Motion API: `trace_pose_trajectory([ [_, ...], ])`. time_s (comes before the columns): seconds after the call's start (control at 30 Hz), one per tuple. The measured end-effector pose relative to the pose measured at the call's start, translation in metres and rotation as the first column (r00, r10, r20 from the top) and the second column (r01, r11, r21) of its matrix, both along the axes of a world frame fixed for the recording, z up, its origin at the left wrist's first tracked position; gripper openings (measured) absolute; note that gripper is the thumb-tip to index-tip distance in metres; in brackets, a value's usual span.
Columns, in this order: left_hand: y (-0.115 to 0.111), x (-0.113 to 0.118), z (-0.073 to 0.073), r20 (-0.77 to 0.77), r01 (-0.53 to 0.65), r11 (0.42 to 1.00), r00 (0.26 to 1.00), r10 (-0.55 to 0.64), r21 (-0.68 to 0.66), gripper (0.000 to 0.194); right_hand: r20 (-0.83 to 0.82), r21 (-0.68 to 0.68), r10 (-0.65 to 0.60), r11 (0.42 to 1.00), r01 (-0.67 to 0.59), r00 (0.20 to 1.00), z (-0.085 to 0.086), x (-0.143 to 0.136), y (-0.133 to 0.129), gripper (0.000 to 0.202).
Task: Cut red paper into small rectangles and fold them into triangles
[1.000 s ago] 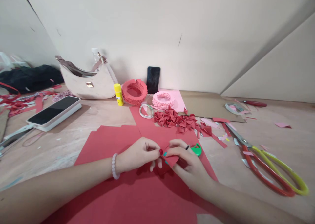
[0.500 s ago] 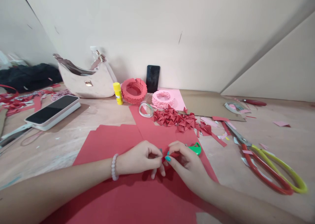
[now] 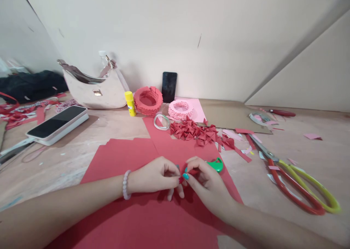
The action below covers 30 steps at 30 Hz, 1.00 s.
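Note:
A small piece of red paper is pinched between my two hands, mostly covered by the fingers. My left hand, with a beaded bracelet at its wrist, closes thumb and forefinger on it from the left. From the right, my right hand grips it with thumb and fingertips. Both hands are just above large red paper sheets. A green-handled tool lies partly hidden behind my right hand. Beyond it spreads a heap of small folded red paper pieces.
Scissors with red and yellow handles lie at the right among paper scraps. Farther back are a red paper ring stack, a pink ring stack, a glue stick, a leaning phone and tape. A handbag stands left.
The hands keep nearly the same place, both still pinching the red paper, with only slight finger movement. The whole view has shifted very slightly.

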State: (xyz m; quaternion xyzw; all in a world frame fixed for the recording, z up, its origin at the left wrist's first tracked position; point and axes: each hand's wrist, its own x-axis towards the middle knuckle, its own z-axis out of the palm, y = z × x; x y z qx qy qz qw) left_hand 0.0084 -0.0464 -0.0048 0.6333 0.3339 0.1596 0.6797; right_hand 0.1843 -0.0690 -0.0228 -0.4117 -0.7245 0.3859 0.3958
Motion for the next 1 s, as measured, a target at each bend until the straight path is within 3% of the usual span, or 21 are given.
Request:
trace_pose_trajectory([
  [0.43, 0.0, 0.0035, 0.0005, -0.021, -0.131, 0.991, 0.991, 0.131, 0.01, 0.015, -0.159, -0.148, -0.013, 0.989, -0.011, 0.987, 0.0077, -0.0047, 0.0018, 0.01],
  [0.63, -0.0006, 0.0029, -0.0004, -0.021, -0.1, 0.995, 0.995, 0.1, -0.003, 0.015, -0.191, -0.192, -0.014, 0.981, -0.024, 0.981, 0.0053, -0.006, 0.0007, 0.009],
  [0.77, -0.0018, 0.002, -0.0009, -0.079, -0.1, 0.993, 0.991, 0.105, 0.057, 0.014, -0.142, -0.161, 0.013, 0.986, -0.037, 0.99, 0.0052, -0.0056, -0.0007, 0.017],
  [1.0, -0.0025, 0.0007, -0.0008, -0.126, -0.059, 0.972, 0.988, 0.089, 0.226, 0.011, -0.114, -0.272, 0.079, 0.956, -0.108, 0.99, 0.0057, -0.0038, -0.0034, 0.026],
])
